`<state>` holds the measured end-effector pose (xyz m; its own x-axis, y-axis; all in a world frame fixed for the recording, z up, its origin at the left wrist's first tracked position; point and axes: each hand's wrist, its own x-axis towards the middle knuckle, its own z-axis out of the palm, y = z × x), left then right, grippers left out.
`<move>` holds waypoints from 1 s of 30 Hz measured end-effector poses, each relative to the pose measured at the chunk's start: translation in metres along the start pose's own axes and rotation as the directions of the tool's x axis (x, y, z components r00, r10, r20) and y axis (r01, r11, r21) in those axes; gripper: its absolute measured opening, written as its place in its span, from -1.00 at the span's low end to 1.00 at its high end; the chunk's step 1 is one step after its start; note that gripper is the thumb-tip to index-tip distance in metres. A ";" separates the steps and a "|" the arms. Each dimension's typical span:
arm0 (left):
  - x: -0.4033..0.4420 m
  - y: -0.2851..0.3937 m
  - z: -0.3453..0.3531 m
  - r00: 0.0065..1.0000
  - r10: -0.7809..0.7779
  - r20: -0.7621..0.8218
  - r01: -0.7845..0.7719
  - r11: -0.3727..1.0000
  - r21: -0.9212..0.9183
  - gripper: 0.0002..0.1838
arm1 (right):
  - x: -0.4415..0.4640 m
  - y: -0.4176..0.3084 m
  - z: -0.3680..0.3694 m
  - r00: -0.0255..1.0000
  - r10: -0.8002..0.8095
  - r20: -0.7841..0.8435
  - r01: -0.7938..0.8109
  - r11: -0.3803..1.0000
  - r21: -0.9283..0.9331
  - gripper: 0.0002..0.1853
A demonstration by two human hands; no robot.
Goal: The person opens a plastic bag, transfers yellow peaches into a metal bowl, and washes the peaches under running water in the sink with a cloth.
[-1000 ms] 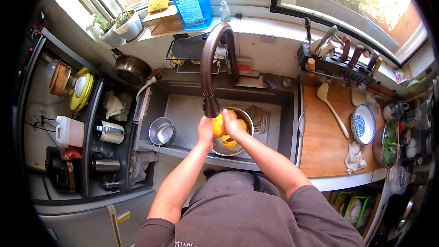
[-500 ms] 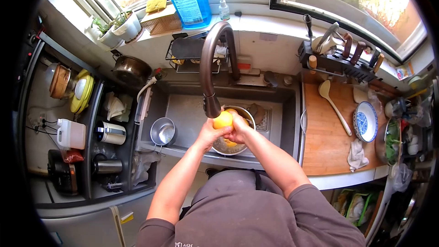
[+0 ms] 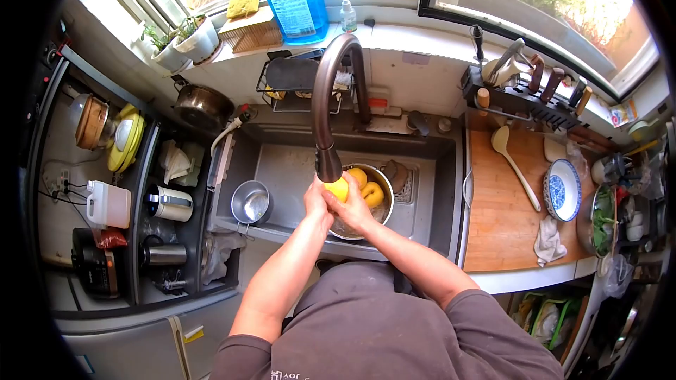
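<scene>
Two hands on one yellow fruit (image 3: 336, 188), held above the sink (image 3: 282, 162). Clock face centred on that fruit, 12 toward the window. Left hand (image 3: 315, 202) at 8, fingers curled about the fruit; right hand (image 3: 353, 212) at 5, fingers likewise closed on it, some fingertips hidden. Faucet (image 3: 324, 98) arches in from 12, its head close to the fruit; contact cannot be told. Metal bowl (image 3: 389, 212) at 4, in the sink, with more yellow fruit (image 3: 371, 195) inside, partly covered by the right hand. Small pot (image 3: 251, 202) at 9, well apart from the bowl. Wooden board (image 3: 493, 232) between 3 and 4, carrying a ladle (image 3: 520, 177) and a patterned dish (image 3: 563, 191), both near 3, plus a crumpled cloth (image 3: 549, 241) toward 4
</scene>
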<state>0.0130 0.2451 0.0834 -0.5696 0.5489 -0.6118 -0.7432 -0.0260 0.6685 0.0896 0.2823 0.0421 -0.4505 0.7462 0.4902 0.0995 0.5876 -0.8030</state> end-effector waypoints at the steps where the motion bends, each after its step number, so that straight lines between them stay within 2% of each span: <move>1: -0.001 0.000 0.001 1.000 -0.014 -0.021 0.013 1.000 -0.021 -0.74 | -0.004 0.005 0.000 1.000 -0.001 -0.001 0.001 1.000 -0.003 -0.34; 2: -0.002 -0.001 -0.002 1.000 -0.014 -0.018 0.014 1.000 -0.022 -0.74 | 0.000 -0.012 -0.010 0.937 0.322 0.132 -0.343 0.920 0.187 -0.35; 3: -0.003 -0.003 -0.007 0.997 0.075 0.031 -0.079 0.989 0.127 -0.73 | 0.004 -0.027 -0.019 0.758 0.572 0.315 -0.651 0.692 0.312 -0.35; 4: -0.003 -0.003 -0.009 0.983 0.157 0.092 -0.176 0.947 0.267 -0.73 | 0.012 -0.036 -0.027 0.758 0.572 0.313 -0.651 0.692 0.312 -0.35; 5: -0.004 -0.003 -0.010 0.983 0.157 0.093 -0.176 0.947 0.268 -0.73 | 0.024 -0.042 -0.037 0.543 0.705 0.455 -0.839 0.436 0.326 -0.37; 6: -0.004 -0.002 -0.010 0.972 0.165 0.166 -0.209 0.931 0.298 -0.73 | 0.032 -0.042 -0.044 0.292 0.753 0.590 -0.947 0.140 0.290 -0.36; 7: -0.005 -0.002 -0.009 0.956 0.171 0.238 -0.244 0.914 0.323 -0.74 | 0.035 -0.037 -0.046 0.292 0.753 0.589 -0.947 0.141 0.290 -0.36; 8: -0.009 0.000 -0.007 0.956 0.171 0.238 -0.244 0.914 0.323 -0.74 | 0.037 -0.030 -0.047 0.174 0.749 0.640 -0.971 0.020 0.240 -0.36; 9: -0.014 0.004 -0.007 0.930 0.132 0.342 -0.268 0.882 0.387 -0.67 | 0.038 -0.025 -0.047 0.055 0.727 0.684 -0.978 -0.099 0.184 -0.35; 10: -0.018 0.009 -0.007 0.895 0.087 0.437 -0.300 0.844 0.445 -0.55 | 0.038 -0.019 -0.050 0.015 0.655 0.755 -0.968 -0.180 0.176 -0.33; 11: -0.025 0.015 -0.006 0.852 0.034 0.522 -0.336 0.800 0.497 -0.42 | 0.046 -0.028 -0.060 -0.005 0.619 0.785 -0.967 -0.202 0.154 -0.30; 12: -0.032 0.024 -0.004 0.827 -0.084 0.555 -0.238 0.843 0.483 -0.29 | 0.046 -0.023 -0.064 -0.085 0.555 0.827 -0.963 -0.259 0.075 -0.29; 13: -0.030 0.024 -0.008 0.828 -0.079 0.555 -0.241 0.843 0.480 -0.29 | 0.046 -0.017 -0.065 -0.159 0.488 0.858 -0.953 -0.304 -0.004 -0.27; 15: -0.015 0.017 -0.013 0.839 -0.005 0.544 -0.344 0.769 0.538 -0.36 | 0.039 -0.013 -0.064 -0.217 0.398 0.891 -0.892 -0.453 -0.015 -0.21; 16: -0.006 0.010 -0.014 0.898 0.082 0.432 -0.367 0.681 0.634 -0.49 | 0.030 0.004 -0.057 -0.161 0.291 0.943 -0.897 -0.442 -0.017 -0.17; 17: -0.002 0.007 -0.015 0.899 0.078 0.432 -0.364 0.681 0.635 -0.49 | 0.027 0.001 -0.054 -0.162 0.292 0.943 -0.895 -0.446 -0.015 -0.17; 18: 0.000 0.006 -0.016 0.912 0.110 0.396 -0.353 0.704 0.616 -0.55 | 0.025 -0.009 -0.048 -0.054 0.544 0.838 -0.975 -0.210 0.073 -0.17; 19: 0.002 0.005 -0.015 0.922 0.147 0.359 -0.347 0.726 0.594 -0.60 | 0.026 -0.018 -0.043 0.109 0.727 0.678 -0.994 0.058 0.098 -0.16; 20: -0.002 0.001 -0.012 0.922 0.254 0.293 -0.387 0.629 0.674 -0.68 | 0.032 -0.037 -0.045 0.252 0.771 0.585 -0.966 0.240 0.099 -0.23; 21: -0.002 0.001 -0.012 0.921 0.254 0.295 -0.390 0.627 0.674 -0.68 | 0.031 -0.044 -0.042 0.352 0.748 0.563 -0.932 0.334 0.138 -0.34; 23: 0.000 -0.001 -0.010 0.961 0.213 0.176 -0.272 0.841 0.467 -0.69 | 0.021 -0.040 -0.037 0.471 0.700 0.537 -0.877 0.441 0.194 -0.40; 24: 0.005 -0.004 -0.012 0.972 0.164 0.170 -0.226 0.859 0.460 -0.66 | 0.018 -0.036 -0.036 0.470 0.702 0.535 -0.877 0.441 0.192 -0.40; 26: 0.006 -0.003 -0.012 0.978 0.116 0.173 -0.181 0.884 0.431 -0.66 | 0.013 -0.031 -0.034 0.570 0.661 0.487 -0.821 0.454 0.345 -0.43; 27: 0.004 -0.001 -0.011 0.981 0.067 0.181 -0.136 0.904 0.405 -0.64 | 0.014 -0.027 -0.035 0.570 0.660 0.489 -0.821 0.454 0.345 -0.43; 28: 0.000 0.003 -0.012 0.981 0.070 0.181 -0.139 0.904 0.405 -0.64 | 0.016 -0.022 -0.039 0.530 0.654 0.539 -0.846 0.363 0.391 -0.45; 30: -0.020 0.017 -0.008 0.931 -0.079 0.356 -0.037 0.951 0.308 -0.56 | 0.024 -0.019 -0.055 0.450 0.600 0.662 -0.879 0.166 0.447 -0.50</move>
<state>0.0090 0.2265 0.1038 -0.3469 0.8104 -0.4722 -0.5777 0.2119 0.7883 0.1253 0.3067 0.0875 -0.7300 0.4809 -0.4856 0.0157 -0.6986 -0.7154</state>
